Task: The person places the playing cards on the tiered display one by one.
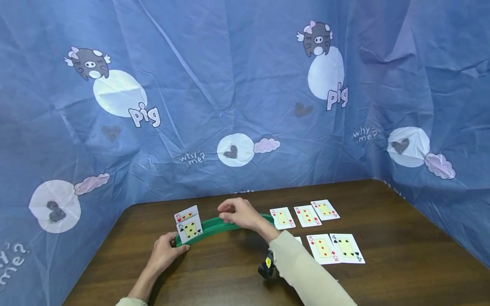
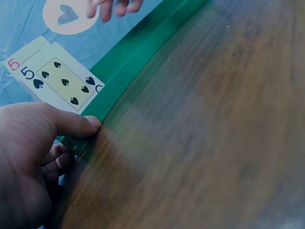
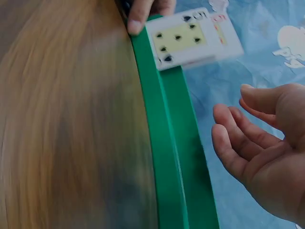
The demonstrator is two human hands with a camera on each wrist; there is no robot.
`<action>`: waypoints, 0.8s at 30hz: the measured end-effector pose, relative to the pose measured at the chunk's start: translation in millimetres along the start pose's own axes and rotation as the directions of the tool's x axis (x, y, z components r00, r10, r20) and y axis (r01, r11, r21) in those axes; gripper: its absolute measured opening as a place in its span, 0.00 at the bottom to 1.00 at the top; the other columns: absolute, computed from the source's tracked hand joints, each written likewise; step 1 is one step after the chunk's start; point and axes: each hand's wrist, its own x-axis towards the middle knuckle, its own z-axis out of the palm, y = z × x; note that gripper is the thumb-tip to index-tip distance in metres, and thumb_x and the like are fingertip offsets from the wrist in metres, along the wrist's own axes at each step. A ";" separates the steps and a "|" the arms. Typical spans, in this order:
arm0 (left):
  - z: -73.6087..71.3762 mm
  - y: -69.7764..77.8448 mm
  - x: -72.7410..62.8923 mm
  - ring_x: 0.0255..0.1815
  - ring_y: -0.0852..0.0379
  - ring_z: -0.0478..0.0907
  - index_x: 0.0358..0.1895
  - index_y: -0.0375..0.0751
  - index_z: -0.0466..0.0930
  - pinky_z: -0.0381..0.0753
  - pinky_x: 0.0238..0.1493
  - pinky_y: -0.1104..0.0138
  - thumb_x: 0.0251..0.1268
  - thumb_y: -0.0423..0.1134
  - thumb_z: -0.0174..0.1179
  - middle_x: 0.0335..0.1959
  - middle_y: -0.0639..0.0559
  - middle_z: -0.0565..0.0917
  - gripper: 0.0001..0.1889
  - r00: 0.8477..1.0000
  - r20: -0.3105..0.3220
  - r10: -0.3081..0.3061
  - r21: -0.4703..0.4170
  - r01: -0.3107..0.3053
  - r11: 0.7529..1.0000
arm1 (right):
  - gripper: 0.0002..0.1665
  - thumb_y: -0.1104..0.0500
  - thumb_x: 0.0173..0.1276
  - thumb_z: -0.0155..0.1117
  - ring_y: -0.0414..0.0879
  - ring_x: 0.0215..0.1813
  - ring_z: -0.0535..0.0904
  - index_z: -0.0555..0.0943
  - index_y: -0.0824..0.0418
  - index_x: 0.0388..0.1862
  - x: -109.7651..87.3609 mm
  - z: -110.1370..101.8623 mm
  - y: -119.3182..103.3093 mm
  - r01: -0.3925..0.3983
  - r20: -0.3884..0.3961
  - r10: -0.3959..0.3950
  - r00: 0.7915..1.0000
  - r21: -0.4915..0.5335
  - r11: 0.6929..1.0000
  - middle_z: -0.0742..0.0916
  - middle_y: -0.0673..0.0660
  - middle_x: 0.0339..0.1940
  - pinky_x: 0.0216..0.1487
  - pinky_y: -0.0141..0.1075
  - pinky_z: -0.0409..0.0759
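Note:
A curved green card holder (image 1: 214,232) lies on the table. My left hand (image 1: 162,251) grips its left end, the thumb (image 2: 86,125) on the front and the other fingers curled at the end. In that end's slot stand a five of spades (image 1: 190,230) and, behind it, a five of hearts (image 1: 186,213), mostly covered. Over the holder's middle hovers my right hand (image 1: 242,213). Its fingers are loosely bent and nothing is in them, as the right wrist view confirms. The right hand and forearm hide part of the holder's right side in the head view.
Right of the holder lie a two of diamonds (image 1: 282,218), three of hearts (image 1: 306,216) and four of diamonds (image 1: 324,210). Nearer are a three of diamonds (image 1: 323,249), a four of spades (image 1: 346,248) and one card mostly behind the sleeve. Blue cloth (image 1: 245,102) hangs behind the brown table (image 1: 214,276).

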 end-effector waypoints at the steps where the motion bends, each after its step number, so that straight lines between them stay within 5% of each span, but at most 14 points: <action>1: 0.0 0.1 0.4 0.37 0.55 0.77 0.48 0.28 0.83 0.72 0.39 0.65 0.50 0.34 0.73 0.39 0.40 0.87 0.21 1.000 -0.002 0.004 0.003 -0.004 1.000 | 0.12 0.62 0.69 0.65 0.41 0.34 0.86 0.84 0.63 0.50 -2.6 -5.6 2.1 -0.001 -0.002 0.001 1.000 0.002 1.000 0.90 0.61 0.43 0.35 0.30 0.81; 9: 0.2 -0.9 0.4 0.35 0.56 0.76 0.46 0.29 0.83 0.71 0.38 0.67 0.49 0.34 0.73 0.37 0.41 0.87 0.20 1.000 -0.014 0.016 0.009 -0.016 1.000 | 0.13 0.62 0.69 0.65 0.41 0.36 0.85 0.84 0.65 0.50 -21.3 -46.7 11.8 -0.018 -0.049 0.018 0.999 -0.015 1.000 0.89 0.61 0.43 0.38 0.33 0.83; 17: -0.2 -1.3 1.0 0.37 0.55 0.77 0.47 0.28 0.83 0.72 0.39 0.65 0.49 0.34 0.73 0.39 0.40 0.87 0.21 1.000 -0.009 0.018 0.013 -0.018 1.000 | 0.14 0.62 0.69 0.65 0.45 0.37 0.86 0.83 0.67 0.50 -33.7 -84.1 18.3 -0.039 -0.098 0.038 0.994 -0.005 0.999 0.88 0.65 0.44 0.44 0.49 0.85; 24: 0.1 -2.6 1.6 0.37 0.55 0.77 0.47 0.28 0.83 0.72 0.39 0.65 0.49 0.34 0.73 0.40 0.39 0.87 0.21 1.000 -0.011 0.013 0.014 -0.013 1.000 | 0.14 0.63 0.70 0.64 0.48 0.40 0.86 0.82 0.68 0.52 -45.8 -119.8 28.1 -0.093 -0.133 0.090 0.987 -0.016 0.996 0.87 0.65 0.45 0.46 0.45 0.85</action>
